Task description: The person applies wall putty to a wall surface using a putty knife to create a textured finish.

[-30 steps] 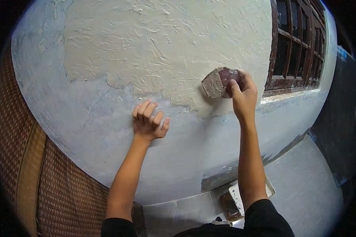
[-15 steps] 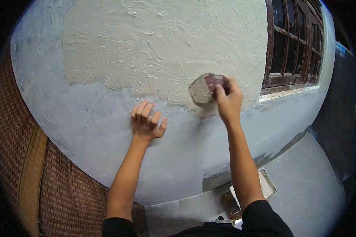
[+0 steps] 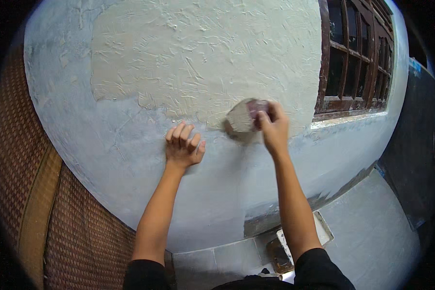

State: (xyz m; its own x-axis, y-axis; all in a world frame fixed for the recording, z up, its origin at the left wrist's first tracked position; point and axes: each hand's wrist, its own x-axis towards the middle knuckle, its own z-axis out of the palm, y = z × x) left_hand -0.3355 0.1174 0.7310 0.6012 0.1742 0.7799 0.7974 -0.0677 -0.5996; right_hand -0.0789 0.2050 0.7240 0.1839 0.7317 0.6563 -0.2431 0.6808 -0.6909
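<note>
My right hand [image 3: 276, 130] grips a putty scraper [image 3: 240, 117] by its dark red end. Cream filler coats the scraper's broad part, which is blurred and lies at the wall along the lower edge of a rough cream-coated patch [image 3: 198, 58]. To the left, my left hand [image 3: 182, 149] rests against the bare blue-grey wall [image 3: 125, 154] just under that edge. Its fingers are bent, slightly apart, and hold nothing.
A wooden window [image 3: 355, 63] with dark panes is at the upper right. Woven brown matting [image 3: 82, 227] lines the left side. A white tray [image 3: 322, 229] sits on the grey floor [image 3: 372, 232] beside my right forearm. A dark panel [image 3: 413, 145] stands far right.
The scraper and my right hand have moved a little down and left along the patch's lower edge. My left hand stays on the wall. The view has shifted slightly.
</note>
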